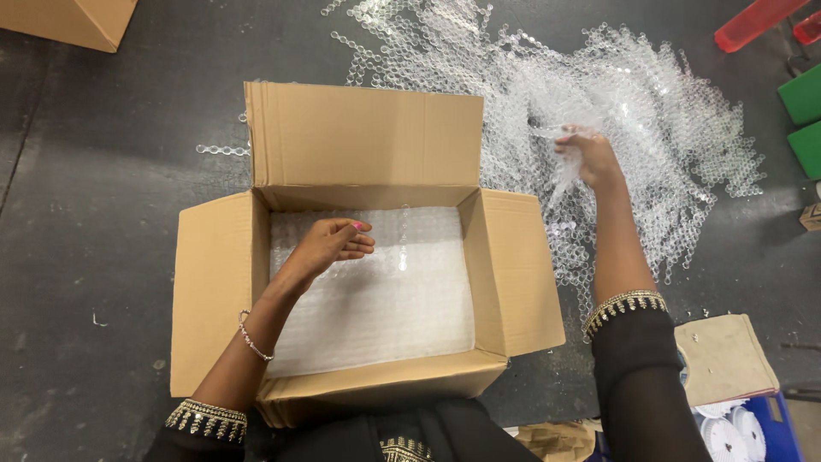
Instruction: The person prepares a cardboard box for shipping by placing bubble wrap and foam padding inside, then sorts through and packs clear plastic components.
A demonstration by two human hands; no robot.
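An open cardboard box (368, 141) sits on the dark floor in front of me, its flaps folded out. A sheet of bubble wrap (393, 299) lines its bottom. My left hand (329, 244) reaches inside the box and rests on that lining, fingers loosely curled, holding nothing that I can see. My right hand (586, 154) stretches out to the right of the box, fingers closed on a bunch of bubble wrap from a large crumpled pile (650, 111) spread over the floor.
Another cardboard box corner (73, 21) lies at top left. Red (753, 21) and green (804, 111) plastic items stand at the right edge. A beige pad (723, 359) and a blue bin with white discs (740, 432) are at lower right.
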